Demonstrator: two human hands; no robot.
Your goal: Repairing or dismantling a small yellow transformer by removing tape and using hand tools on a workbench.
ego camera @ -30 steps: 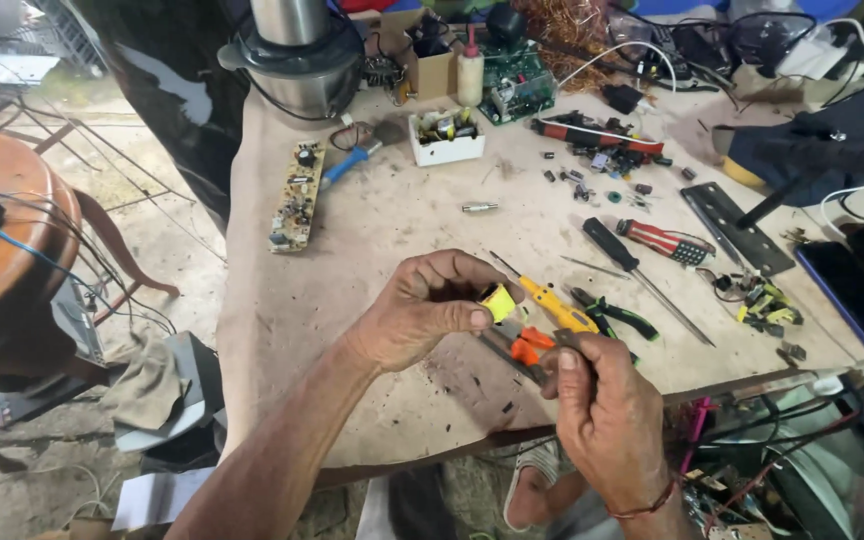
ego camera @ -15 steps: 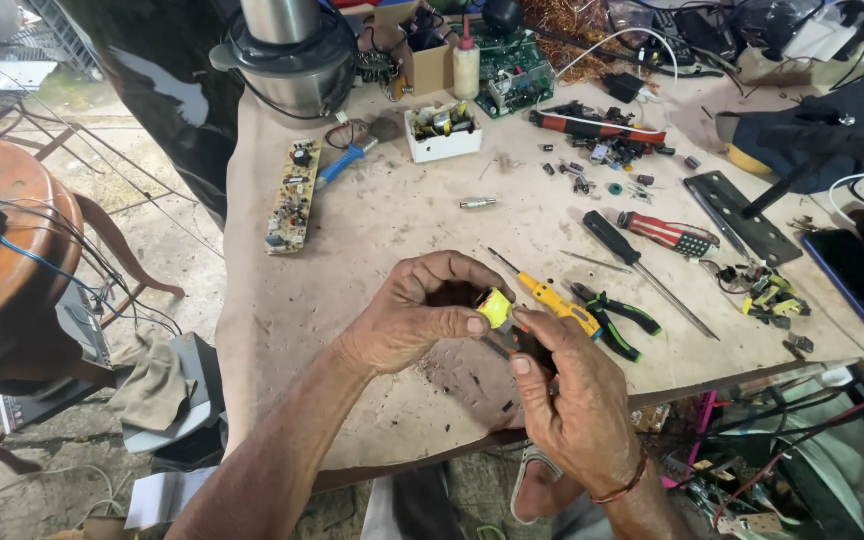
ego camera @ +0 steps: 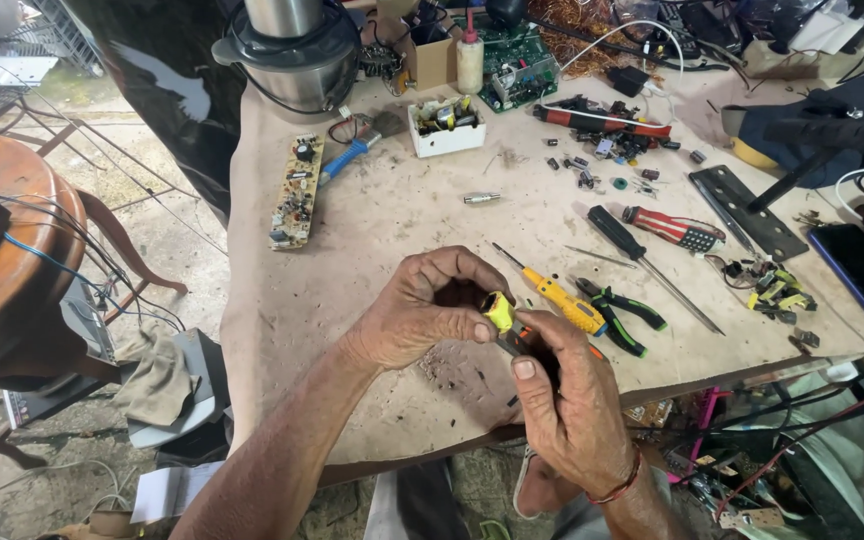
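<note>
My left hand (ego camera: 422, 310) is curled around a small yellow part (ego camera: 498, 310), pinching it between thumb and fingers above the workbench (ego camera: 352, 300). My right hand (ego camera: 567, 395) sits just below and to the right, gripping a dark tool with an orange handle (ego camera: 517, 342) whose tip meets the yellow part. Most of that tool is hidden by my fingers. A yellow-handled screwdriver (ego camera: 557, 300) lies on the bench right beside my hands.
Green-handled pliers (ego camera: 620, 312), a black screwdriver (ego camera: 642, 262) and a red striped tool (ego camera: 670, 228) lie to the right. A circuit board (ego camera: 297, 190), white parts box (ego camera: 444, 125), glue bottle (ego camera: 469, 62) and metal pot (ego camera: 297, 50) stand farther back. A brown stool (ego camera: 22, 250) is at left.
My right hand has moved up and left, closing in on the left hand. The orange-handled tool now touches the yellow part and is mostly covered by my fingers.
</note>
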